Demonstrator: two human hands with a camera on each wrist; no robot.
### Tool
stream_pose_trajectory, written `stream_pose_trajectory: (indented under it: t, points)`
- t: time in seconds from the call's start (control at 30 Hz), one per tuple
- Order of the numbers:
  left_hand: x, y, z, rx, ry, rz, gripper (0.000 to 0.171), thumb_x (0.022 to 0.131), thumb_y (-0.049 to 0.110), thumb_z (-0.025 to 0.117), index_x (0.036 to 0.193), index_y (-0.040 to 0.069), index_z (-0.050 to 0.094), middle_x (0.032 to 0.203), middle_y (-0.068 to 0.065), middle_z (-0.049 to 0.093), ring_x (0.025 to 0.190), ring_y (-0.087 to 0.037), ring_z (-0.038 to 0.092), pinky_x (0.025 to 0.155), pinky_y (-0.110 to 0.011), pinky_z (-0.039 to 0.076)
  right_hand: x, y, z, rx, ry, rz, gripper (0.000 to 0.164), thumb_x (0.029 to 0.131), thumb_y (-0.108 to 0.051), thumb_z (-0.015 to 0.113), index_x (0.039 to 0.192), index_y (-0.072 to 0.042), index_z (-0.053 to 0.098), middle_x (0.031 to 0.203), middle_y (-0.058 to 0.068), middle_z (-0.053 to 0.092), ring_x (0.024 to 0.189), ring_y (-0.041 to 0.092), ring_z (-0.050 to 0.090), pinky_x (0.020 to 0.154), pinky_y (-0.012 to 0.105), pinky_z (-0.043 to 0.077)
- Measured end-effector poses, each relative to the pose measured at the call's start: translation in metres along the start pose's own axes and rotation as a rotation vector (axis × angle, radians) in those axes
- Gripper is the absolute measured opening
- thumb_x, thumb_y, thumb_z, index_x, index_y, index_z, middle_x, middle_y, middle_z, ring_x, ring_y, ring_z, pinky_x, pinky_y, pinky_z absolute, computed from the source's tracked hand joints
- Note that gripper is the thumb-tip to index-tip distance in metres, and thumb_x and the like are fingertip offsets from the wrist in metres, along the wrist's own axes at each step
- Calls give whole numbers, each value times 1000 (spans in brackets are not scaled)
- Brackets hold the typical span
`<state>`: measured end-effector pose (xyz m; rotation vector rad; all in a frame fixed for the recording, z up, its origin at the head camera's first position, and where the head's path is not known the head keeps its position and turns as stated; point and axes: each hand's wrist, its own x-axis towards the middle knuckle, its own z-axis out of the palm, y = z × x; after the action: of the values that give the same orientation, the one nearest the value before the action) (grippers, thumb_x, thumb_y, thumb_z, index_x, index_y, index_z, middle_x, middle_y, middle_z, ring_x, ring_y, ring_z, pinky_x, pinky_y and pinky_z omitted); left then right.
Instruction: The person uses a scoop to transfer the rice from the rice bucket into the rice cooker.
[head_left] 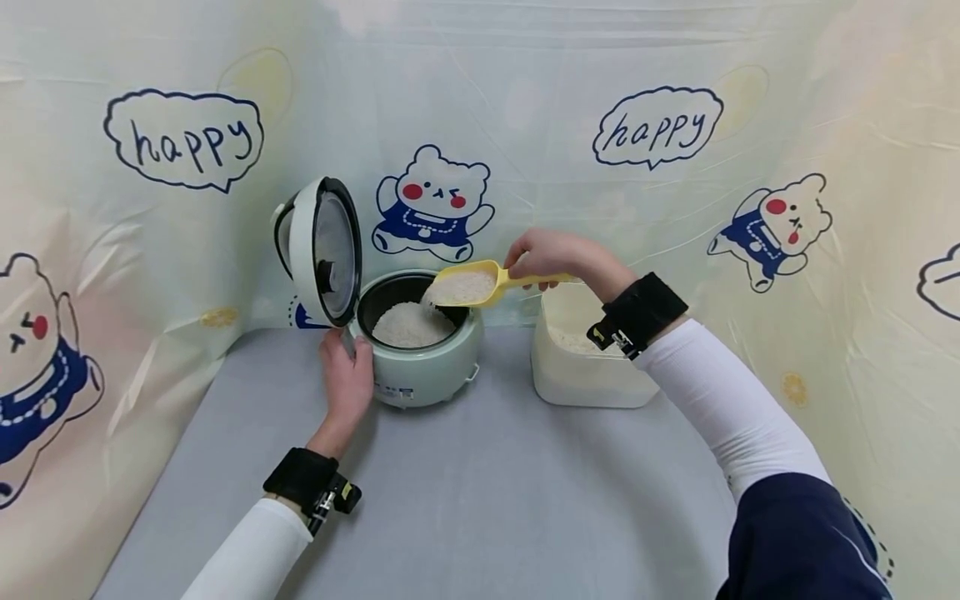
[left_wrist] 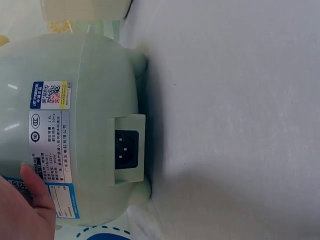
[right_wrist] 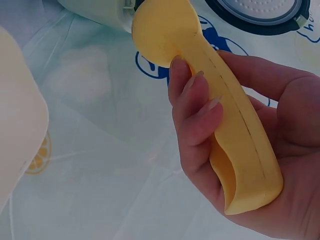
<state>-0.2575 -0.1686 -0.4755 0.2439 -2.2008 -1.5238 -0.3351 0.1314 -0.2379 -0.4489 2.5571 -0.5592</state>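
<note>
In the head view my right hand (head_left: 558, 254) grips the handle of a yellow scoop (head_left: 517, 282) heaped with white rice (head_left: 465, 286). Its front tip is over the inner pot of a pale green rice cooker (head_left: 423, 375), where more rice (head_left: 412, 325) lies. Fingers and thumb wrap the hollow handle in the right wrist view. Against the cooker's left side rests my left hand (head_left: 348, 375), its thumb on the label (left_wrist: 50, 145) in the left wrist view; its other fingers are mostly hidden. The cooker's lid (head_left: 326, 250) stands raised on the left.
A cream-white container (head_left: 592, 387) with rice inside stands right of the cooker, partly behind my right forearm. Both stand on a grey tabletop (head_left: 480, 500). Behind it hangs a printed curtain (head_left: 540, 100) with bears and "happy" bubbles. A power socket (left_wrist: 127, 149) shows on the cooker's body.
</note>
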Motion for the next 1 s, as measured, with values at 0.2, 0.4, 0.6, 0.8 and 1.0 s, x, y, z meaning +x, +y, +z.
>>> stream_pose_trajectory:
  t: [0.2, 0.4, 0.6, 0.8, 1.0]
  points:
    - [1, -2, 2, 5, 1, -1, 56, 106, 28, 41, 148, -8, 35, 147, -32, 35, 134, -43, 41, 117, -55, 30, 0, -10, -4, -51, 10, 13, 33, 104, -19, 59, 134, -7, 67, 109, 17, 66, 67, 21, 52, 63, 29, 45]
    - [2, -4, 2, -12, -2, 1, 54, 106, 26, 41, 148, -7, 35, 147, -31, 35, 134, -41, 40, 117, -55, 29, 3, -16, -2, -97, 31, 25, 32, 104, -19, 59, 133, -9, 67, 104, 12, 63, 64, 20, 48, 64, 31, 45]
    - [2, -2, 2, -18, -2, 6, 53, 106, 25, 41, 147, -8, 35, 146, -31, 35, 132, -41, 41, 117, -54, 29, 3, -28, 4, -167, 69, 2, 33, 103, -19, 60, 134, -9, 68, 105, 11, 63, 72, 25, 52, 69, 33, 47]
    - [2, 1, 1, -16, -1, -1, 53, 106, 25, 41, 148, -7, 35, 145, -31, 36, 132, -41, 41, 117, -54, 30, 2, -43, 10, -220, 82, -38, 33, 104, -19, 59, 134, -10, 68, 111, 13, 68, 76, 24, 56, 69, 31, 50]
    - [1, 1, 1, -10, -6, -9, 54, 106, 26, 41, 149, -6, 34, 147, -30, 35, 134, -41, 41, 118, -54, 29, 8, -49, 17, -273, 112, -76, 33, 104, -18, 59, 134, -9, 69, 118, 12, 69, 84, 25, 59, 75, 32, 53]
